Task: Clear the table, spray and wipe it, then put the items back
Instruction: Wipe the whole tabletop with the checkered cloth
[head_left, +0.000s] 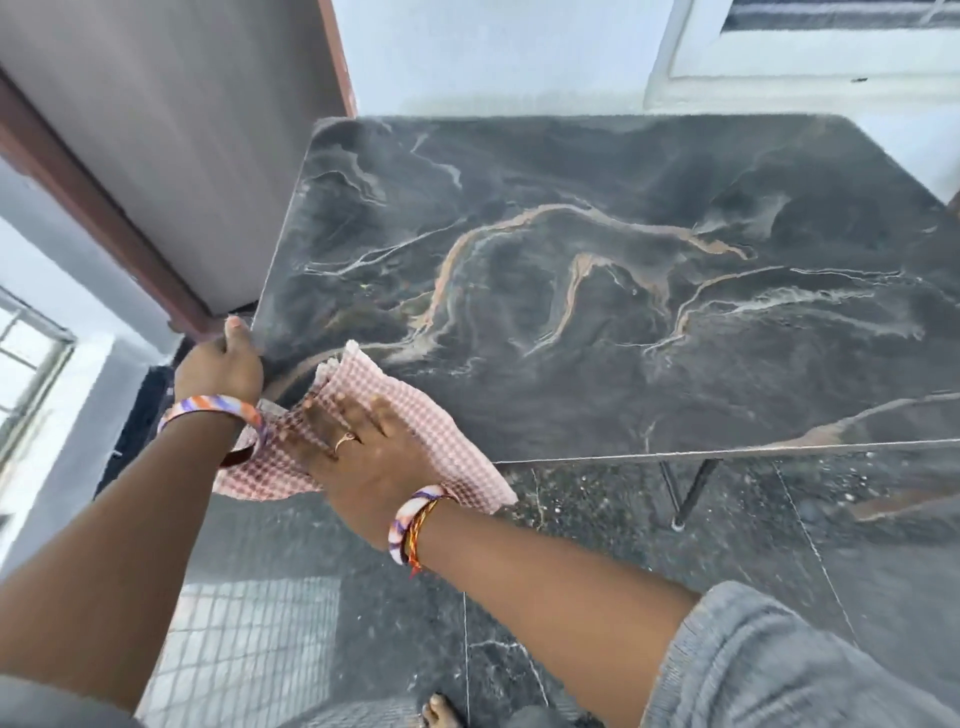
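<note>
The room is pale-walled, with a brown-framed door (171, 156) filling the upper left of the frame and a dark, veined floor (779, 545) along the bottom. The bench (597, 286), a dark marble-look top with tan and white veins, takes up the centre and right, and nothing stands on it, so I judge the clearing done and the wiping in hand.

At the left of the frame my left hand (221, 366) is curled over the bench's near left corner, thumb on top, the other fingers out of sight under the edge. It holds only the bench, to steady it.

Just to the right, my right hand (363, 441) lies flat with its fingers (322, 415) spread on the pink checked cloth (374, 400); they press it down and do not grip it. The cloth sits on that same corner, lower left of centre, and part of it hangs off the near edge.

To wipe well I should gather the hanging part back under my palm, keep the pressure even, and work in overlapping passes from this corner toward the right and the far edge. The cloth is loosely bunched, so it could slip from under my hand. Whether the top is wet I cannot tell.
</note>
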